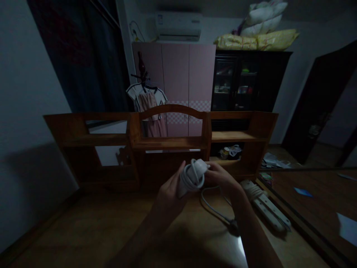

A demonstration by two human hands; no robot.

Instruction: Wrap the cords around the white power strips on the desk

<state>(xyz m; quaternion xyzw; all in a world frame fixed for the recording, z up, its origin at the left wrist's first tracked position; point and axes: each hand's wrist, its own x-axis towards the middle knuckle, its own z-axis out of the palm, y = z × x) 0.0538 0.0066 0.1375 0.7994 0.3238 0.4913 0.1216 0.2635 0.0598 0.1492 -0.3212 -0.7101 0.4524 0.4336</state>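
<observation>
In the middle of the head view, my left hand (169, 197) is closed around a white power strip (182, 185) held above the wooden desk. Its white cord (192, 176) lies in loops around the body. My right hand (221, 178) is at the far side of the strip, fingers bent and closed on the cord; its fingertips are partly hidden. From there a loose length of cord curves down to a plug (233, 222) on the desk, beside my right forearm. Further right lies a second white power strip (269, 208), its cord wound around one end.
A wooden desktop shelf (170, 142) spans the back of the desk (92, 223). On the lower brown surface to the right are a blue card (303, 191) and white paper (347, 227). Behind stand pink wardrobes (175, 74) and a dark cabinet (251, 82).
</observation>
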